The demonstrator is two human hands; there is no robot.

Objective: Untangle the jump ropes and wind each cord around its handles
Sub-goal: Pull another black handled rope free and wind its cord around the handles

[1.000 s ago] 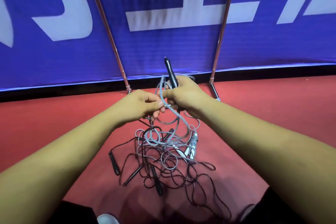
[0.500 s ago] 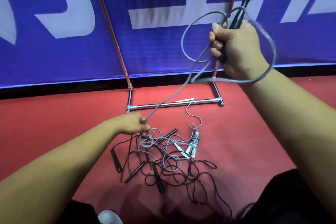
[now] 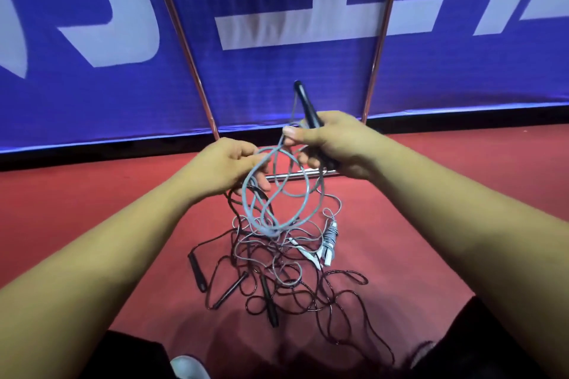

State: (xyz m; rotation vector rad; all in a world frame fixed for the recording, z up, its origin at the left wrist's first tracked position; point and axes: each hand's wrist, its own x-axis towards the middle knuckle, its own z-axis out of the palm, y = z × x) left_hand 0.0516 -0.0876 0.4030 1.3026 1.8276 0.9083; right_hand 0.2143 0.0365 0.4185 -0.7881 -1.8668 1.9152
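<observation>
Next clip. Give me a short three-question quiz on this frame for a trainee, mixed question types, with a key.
1. True or false: the right hand grips a black handle that points upward.
2. Where do the loops of the grey cord hang? A: between the left hand and the right hand; B: over a metal bar; C: round a shoe.
3. Fill in: the tangled pile of ropes lies on the ___ floor.
Key: 1 true; 2 A; 3 red.
</observation>
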